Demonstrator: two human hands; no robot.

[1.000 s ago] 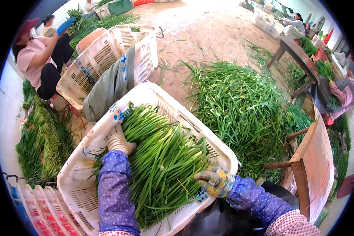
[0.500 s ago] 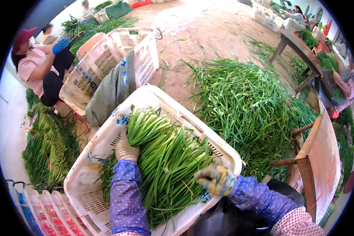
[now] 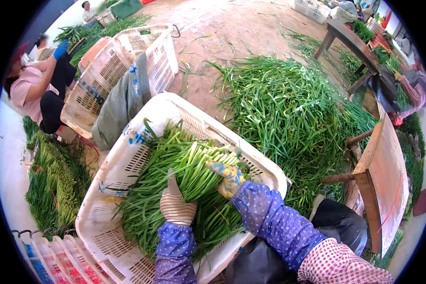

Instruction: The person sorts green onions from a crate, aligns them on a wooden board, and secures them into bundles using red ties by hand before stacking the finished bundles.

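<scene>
A white perforated crate (image 3: 93, 222) sits in front of me, heaped with long green garlic chives (image 3: 142, 220). Above the heap is a bunch of garlic chives (image 3: 194, 175), its pale stem ends fanned toward the upper right. My left hand (image 3: 177, 204), in a striped grey-beige glove, holds the bunch from the near left. Its thumb points up along the stalks and the other fingers are partly hidden. At the stem ends, my right hand (image 3: 227, 179), in a yellow and blue patterned glove, grips the bunch's right side.
Loose garlic chives (image 3: 288, 123) cover the floor at right. A tipped wooden stool (image 3: 378, 180) lies beside them, with a wooden bench (image 3: 352, 47) beyond. White crates (image 3: 104, 75) with a grey cloth stand upper left, near a seated person (image 3: 33, 90). Bundled chives (image 3: 57, 184) lie left.
The bunch has swung rightward, its stem ends now facing upper right. My left hand has come right and nearer; my right hand has moved up and left onto the bunch. The whole view has shifted slightly.
</scene>
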